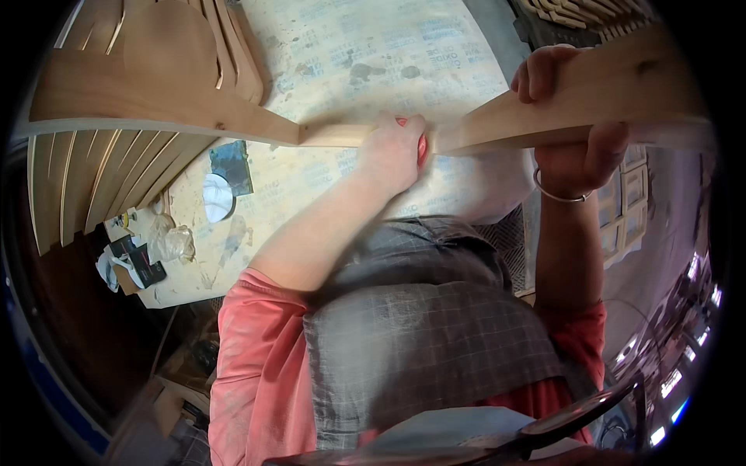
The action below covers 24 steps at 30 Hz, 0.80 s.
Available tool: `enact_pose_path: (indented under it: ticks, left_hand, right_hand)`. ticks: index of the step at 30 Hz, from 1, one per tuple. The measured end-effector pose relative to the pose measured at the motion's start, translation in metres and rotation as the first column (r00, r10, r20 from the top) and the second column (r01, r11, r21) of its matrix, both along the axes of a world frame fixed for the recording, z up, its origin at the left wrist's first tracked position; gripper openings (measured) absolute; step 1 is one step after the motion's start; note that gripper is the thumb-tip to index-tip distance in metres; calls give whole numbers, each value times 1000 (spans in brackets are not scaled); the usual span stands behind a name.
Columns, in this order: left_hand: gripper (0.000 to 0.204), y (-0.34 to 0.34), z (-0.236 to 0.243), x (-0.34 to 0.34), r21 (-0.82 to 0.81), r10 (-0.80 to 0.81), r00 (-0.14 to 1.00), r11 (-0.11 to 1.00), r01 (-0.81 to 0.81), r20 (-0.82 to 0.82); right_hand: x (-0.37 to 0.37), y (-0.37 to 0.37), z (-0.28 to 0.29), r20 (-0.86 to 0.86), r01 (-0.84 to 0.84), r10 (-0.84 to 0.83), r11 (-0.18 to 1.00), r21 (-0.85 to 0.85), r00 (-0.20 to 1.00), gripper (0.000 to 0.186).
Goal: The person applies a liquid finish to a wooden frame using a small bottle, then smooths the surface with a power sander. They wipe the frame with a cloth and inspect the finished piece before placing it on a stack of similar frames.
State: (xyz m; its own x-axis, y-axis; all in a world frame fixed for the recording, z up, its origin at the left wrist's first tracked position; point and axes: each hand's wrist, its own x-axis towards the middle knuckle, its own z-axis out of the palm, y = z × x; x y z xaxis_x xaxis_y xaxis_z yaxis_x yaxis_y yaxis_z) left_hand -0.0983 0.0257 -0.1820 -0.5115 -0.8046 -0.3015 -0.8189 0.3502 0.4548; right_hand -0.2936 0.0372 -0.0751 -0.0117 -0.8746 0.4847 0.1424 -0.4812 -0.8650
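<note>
The left hand (395, 150), centre frame, is clamped on a red object (423, 149) mostly hidden in its grip; the right hand (571, 159), upper right, is clamped on a wooden piece (505, 120) whose far end fades at the frame's edge. The pale bench (404, 39) is stained; the room (660, 256) at right looks blurred.

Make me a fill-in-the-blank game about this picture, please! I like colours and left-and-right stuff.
1. The thing in the left hand is coloured ____.
2. The bangle is worn on the ____ wrist.
3. The right hand grips a long board made of ____.
4. The round disc on the table is coloured ____.

Missing words: red; right; wood; white.
</note>
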Motion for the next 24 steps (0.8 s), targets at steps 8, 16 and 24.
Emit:
enact_pose_path:
  ticks: [8,16,24]
  left_hand:
    - [45,-31,16,50,14,176,965,983,-182,195]
    - [40,3,-15,19,-37,40,997,998,-43,-69]
    - [43,-41,1,84,32,297,948,953,-302,119]
  right_hand:
    - [6,0,3,-16,66,-66,998,20,998,78]
    - [11,4,7,-12,85,-85,996,28,996,76]
    - [12,4,5,-42,80,-80,997,-3,996,77]
